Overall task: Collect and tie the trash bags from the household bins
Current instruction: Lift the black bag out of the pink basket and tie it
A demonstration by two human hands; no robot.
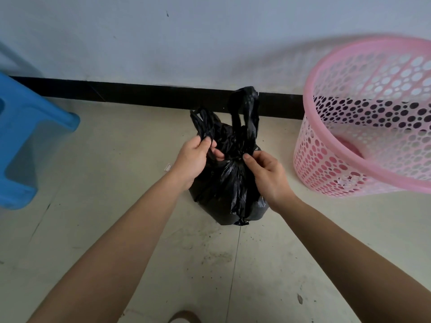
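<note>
A full black trash bag (227, 194) stands on the pale tiled floor in front of the wall. Its neck is gathered and its two handle loops stick up. My left hand (194, 159) is closed around the left loop (203, 123). My right hand (265, 174) pinches the bag at the base of the right loop (246, 108), which stands upright. A pink perforated plastic bin (363, 145) stands to the right of the bag with no liner in it.
A blue plastic stool (25, 138) is at the left edge. A black skirting board (140, 94) runs along the white wall behind the bag. The floor carries dirt specks and a small scrap (167, 167). A foot (185, 317) shows at the bottom.
</note>
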